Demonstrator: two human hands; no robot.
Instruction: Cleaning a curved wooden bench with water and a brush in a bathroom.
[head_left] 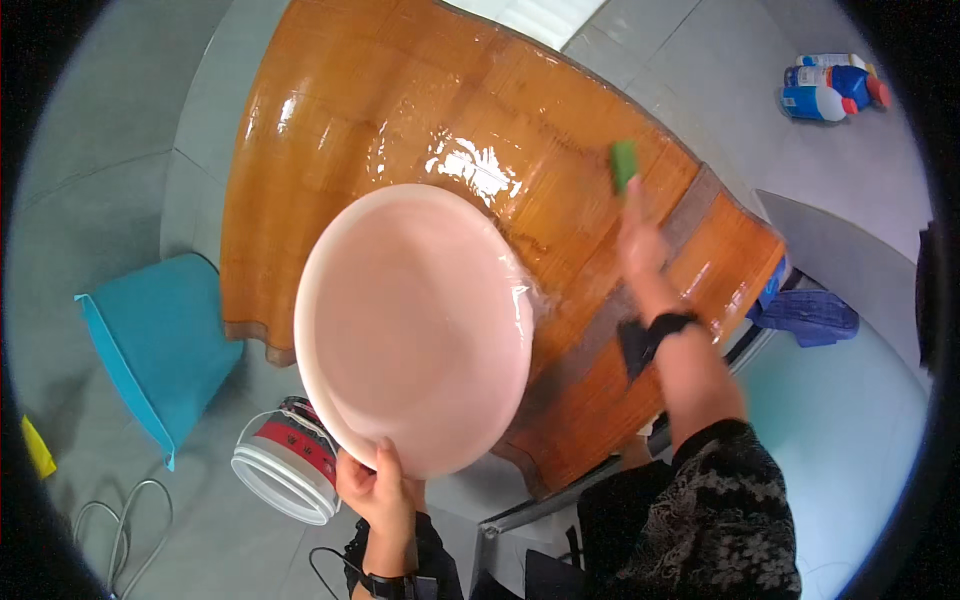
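Observation:
My left hand [376,493] grips the near rim of a large pale pink basin [410,320], thumb over the edge. The basin is tilted, and water runs off its right rim onto a wet brown bamboo mat [330,150]. Farther right, my right hand [641,240] is stretched out over the mat, its fingers round a small green scrubber [623,165]. Motion smears both the hand and the scrubber, so I cannot tell whether it has bristles. Puddles shine on the slats beyond the basin.
A blue-green fabric bin [165,340] stands on the left, near a white bucket [285,470] with a red band. Several bottles [825,90] sit at the far right. Blue slippers [805,315] lie beyond the mat's right end. A grey hose [122,530] curls at lower left.

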